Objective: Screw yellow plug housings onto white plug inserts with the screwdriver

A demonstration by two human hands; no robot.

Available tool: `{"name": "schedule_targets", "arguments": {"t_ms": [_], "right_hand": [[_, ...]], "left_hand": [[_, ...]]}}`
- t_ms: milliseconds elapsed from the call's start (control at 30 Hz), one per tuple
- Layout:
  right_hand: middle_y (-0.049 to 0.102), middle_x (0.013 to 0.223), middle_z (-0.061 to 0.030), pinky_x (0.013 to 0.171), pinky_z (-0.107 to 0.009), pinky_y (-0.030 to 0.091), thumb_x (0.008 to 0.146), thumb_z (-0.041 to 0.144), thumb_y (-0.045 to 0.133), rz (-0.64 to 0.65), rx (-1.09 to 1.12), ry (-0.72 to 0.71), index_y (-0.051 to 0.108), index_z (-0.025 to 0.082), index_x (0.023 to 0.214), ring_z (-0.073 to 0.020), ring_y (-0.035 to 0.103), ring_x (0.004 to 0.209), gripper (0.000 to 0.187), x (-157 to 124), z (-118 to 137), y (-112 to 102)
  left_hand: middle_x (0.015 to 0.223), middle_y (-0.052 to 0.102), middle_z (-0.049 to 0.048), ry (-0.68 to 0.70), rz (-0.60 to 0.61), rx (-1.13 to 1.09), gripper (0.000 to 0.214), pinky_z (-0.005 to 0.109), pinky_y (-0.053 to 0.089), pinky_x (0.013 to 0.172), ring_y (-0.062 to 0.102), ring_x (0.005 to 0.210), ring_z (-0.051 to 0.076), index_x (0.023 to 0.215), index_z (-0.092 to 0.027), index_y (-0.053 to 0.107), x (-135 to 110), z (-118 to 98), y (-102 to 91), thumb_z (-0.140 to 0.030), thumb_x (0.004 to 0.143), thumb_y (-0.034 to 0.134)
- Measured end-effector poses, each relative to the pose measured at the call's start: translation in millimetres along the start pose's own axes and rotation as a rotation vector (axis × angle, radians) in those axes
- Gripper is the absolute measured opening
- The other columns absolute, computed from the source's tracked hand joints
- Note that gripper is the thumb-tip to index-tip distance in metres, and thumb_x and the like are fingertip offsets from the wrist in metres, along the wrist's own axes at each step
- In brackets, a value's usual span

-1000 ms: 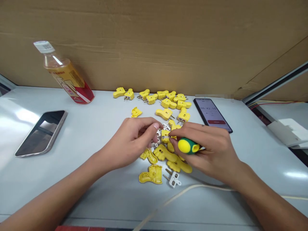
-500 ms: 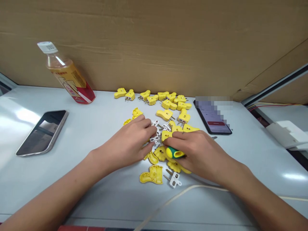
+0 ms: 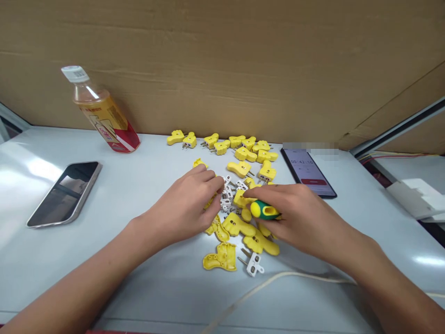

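Observation:
My left hand [image 3: 194,195] is closed, fingertips together over the pile's left side; whatever it may hold is hidden. White plug inserts [image 3: 226,202] with metal pins lie against its fingertips. My right hand [image 3: 294,208] grips a screwdriver [image 3: 266,210] by its green and yellow handle, butt end pointing left. Its forefinger reaches a yellow plug cover [image 3: 239,199]. Below the hands are yellow thumb-shaped covers [image 3: 238,226], an open yellow half shell [image 3: 222,258] showing its inside, and a separate white insert [image 3: 253,264].
Several assembled yellow plugs [image 3: 221,147] lie towards the cardboard wall [image 3: 222,69]. A drink bottle [image 3: 107,120] and a dark phone [image 3: 64,195] are at left. Another phone [image 3: 313,174] with a lit timer lies right. A pale cable [image 3: 278,274] crosses the front.
My right hand has shifted slightly right with the screwdriver, uncovering more of the yellow covers beneath. The left hand stays closed over the pile, nearly in place. The view has shifted slightly.

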State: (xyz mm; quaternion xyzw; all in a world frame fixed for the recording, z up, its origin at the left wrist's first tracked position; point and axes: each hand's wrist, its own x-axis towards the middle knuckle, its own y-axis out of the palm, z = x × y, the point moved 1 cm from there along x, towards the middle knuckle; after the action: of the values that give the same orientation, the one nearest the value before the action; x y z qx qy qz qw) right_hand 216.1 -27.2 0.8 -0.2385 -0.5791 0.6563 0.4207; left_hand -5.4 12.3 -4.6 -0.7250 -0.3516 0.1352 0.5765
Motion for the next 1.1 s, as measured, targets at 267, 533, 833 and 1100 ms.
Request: {"name": "schedule_targets", "arguments": {"t_ms": [267, 533, 833, 1100], "right_hand": [[0.052, 0.047, 0.0062, 0.044, -0.027, 0.031, 0.088, 0.019, 0.065, -0.281, 0.005, 0.056, 0.077, 0.019, 0.092, -0.0127, 0.038, 0.038, 0.013, -5.3, -34.3, -21.3], [0.065, 0.058, 0.0001, 0.050, -0.027, 0.034, 0.091, 0.023, 0.061, -0.287, 0.010, 0.127, 0.074, 0.018, 0.084, -0.0144, 0.047, 0.048, 0.015, -3.8, -40.5, -18.2], [0.070, 0.072, -0.0025, 0.059, -0.033, 0.042, 0.093, 0.020, 0.062, -0.675, -0.004, 0.061, 0.063, 0.024, 0.082, -0.0177, 0.058, 0.060, 0.011, -6.3, -26.7, -29.7], [0.055, 0.054, 0.0013, 0.043, -0.033, 0.034, 0.099, 0.062, 0.061, -1.005, 0.337, 0.188, 0.072, 0.027, 0.076, -0.0141, 0.046, 0.045, 0.043, -16.6, -17.0, -37.8]], "left_hand": [[0.092, 0.070, 0.0121, 0.020, -0.006, 0.065, 0.017, 0.039, 0.050, 0.079, 0.062, 0.091, 0.028, 0.096, -0.012, 0.069, 28.8, 6.1, -6.2, -0.018, 0.097, 0.053], [0.111, 0.073, 0.0154, 0.063, 0.226, 0.077, 0.031, 0.039, 0.052, 0.086, 0.067, 0.103, 0.029, 0.119, -0.012, 0.070, 91.2, 11.4, 5.3, -0.010, 0.090, 0.058], [0.097, 0.072, 0.0111, -0.176, -0.045, -0.184, 0.027, 0.040, 0.053, 0.076, 0.070, 0.089, 0.027, 0.099, -0.018, 0.056, 80.6, 24.8, -9.0, -0.023, 0.080, 0.074], [0.074, 0.079, 0.0036, -0.524, -0.192, -1.298, 0.054, 0.031, 0.064, 0.073, 0.082, 0.081, 0.023, 0.104, -0.022, 0.048, 19.1, 18.5, -18.7, -0.018, 0.068, 0.088]]}}
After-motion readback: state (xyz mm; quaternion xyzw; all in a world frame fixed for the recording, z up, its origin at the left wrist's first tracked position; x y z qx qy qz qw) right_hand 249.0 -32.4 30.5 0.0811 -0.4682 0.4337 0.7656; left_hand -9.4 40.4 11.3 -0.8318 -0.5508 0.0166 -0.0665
